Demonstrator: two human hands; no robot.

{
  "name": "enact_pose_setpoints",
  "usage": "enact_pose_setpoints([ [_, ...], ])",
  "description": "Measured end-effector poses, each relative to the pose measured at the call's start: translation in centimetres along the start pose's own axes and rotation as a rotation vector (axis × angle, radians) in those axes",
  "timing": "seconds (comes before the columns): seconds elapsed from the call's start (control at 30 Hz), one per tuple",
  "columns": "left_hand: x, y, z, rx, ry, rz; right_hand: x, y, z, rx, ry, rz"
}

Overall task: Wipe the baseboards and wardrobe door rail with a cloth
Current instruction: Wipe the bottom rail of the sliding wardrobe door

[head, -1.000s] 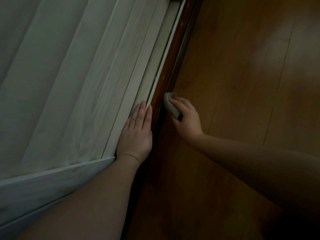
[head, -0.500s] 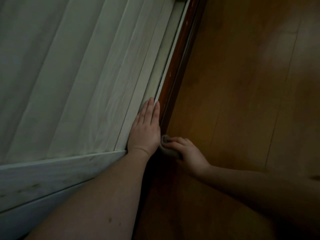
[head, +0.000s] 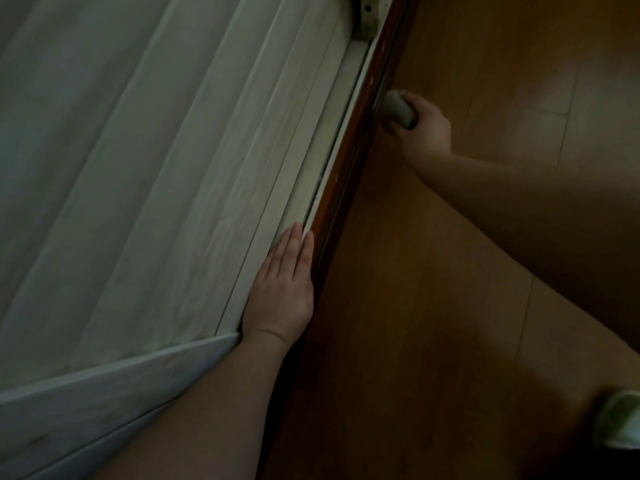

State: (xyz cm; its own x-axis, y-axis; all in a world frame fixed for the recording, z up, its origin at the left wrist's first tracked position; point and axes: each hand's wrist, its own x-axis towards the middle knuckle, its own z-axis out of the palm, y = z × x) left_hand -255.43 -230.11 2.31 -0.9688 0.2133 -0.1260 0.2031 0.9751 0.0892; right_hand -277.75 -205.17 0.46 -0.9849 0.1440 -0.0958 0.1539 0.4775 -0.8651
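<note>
The cloth point(head: 397, 108) is held bunched in the right hand point(head: 420, 128), far along the dark wooden baseboard point(head: 349, 174), and is pressed against its floor-side face. The fingers are curled round the wad, so the grip is closed on the cloth; a compact pad is judged easier to keep flat against a narrow vertical strip than a loose sheet would be.

The left hand point(head: 282, 289) is laid flat, nearer the camera, with its fingers straight and together on the pale wardrobe door rail point(head: 332, 140), just left of the baseboard's top edge. Nothing is gripped there. The placement reads as a brace: weight is probably taken on that palm while the right arm is stretched out to the far end.

The cloth is seen as a small, light grey, rolled lump, its rounded end poking out above the knuckles. In this dim light no dirt or damp can be made out on it.

The rail is shown as 1 long pale channel running from near to far, with the white wardrobe door point(head: 121, 168) on its left. The wooden floor point(head: 485, 237) lies to the right. The baseboard stroke is judged to be under way; the rail itself is not being wiped at this moment.
</note>
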Motion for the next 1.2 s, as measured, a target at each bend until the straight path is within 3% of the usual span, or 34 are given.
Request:
enact_pose_setpoints([
  [0.27, 0.0, 0.2, -0.2, 0.012, 0.018, 0.006, -2.0, -1.1, 2.7, -0.233, -0.024, -0.132],
  [0.53, -0.1, 0.1, -0.1, 0.008, 0.018, 0.002, -14.0, 0.6, 3.7, -0.128, -0.196, -0.213],
  [0.8, 0.1, -0.1, -0.1, -0.001, -0.014, 0.000, -24.2, 0.2, 4.9, 0.030, -0.422, -0.071],
  [1.2, 0.0, 0.1, -0.1, 0.043, -0.013, -0.001, -26.6, 1.5, 4.4, -0.014, -0.653, -0.193],
])
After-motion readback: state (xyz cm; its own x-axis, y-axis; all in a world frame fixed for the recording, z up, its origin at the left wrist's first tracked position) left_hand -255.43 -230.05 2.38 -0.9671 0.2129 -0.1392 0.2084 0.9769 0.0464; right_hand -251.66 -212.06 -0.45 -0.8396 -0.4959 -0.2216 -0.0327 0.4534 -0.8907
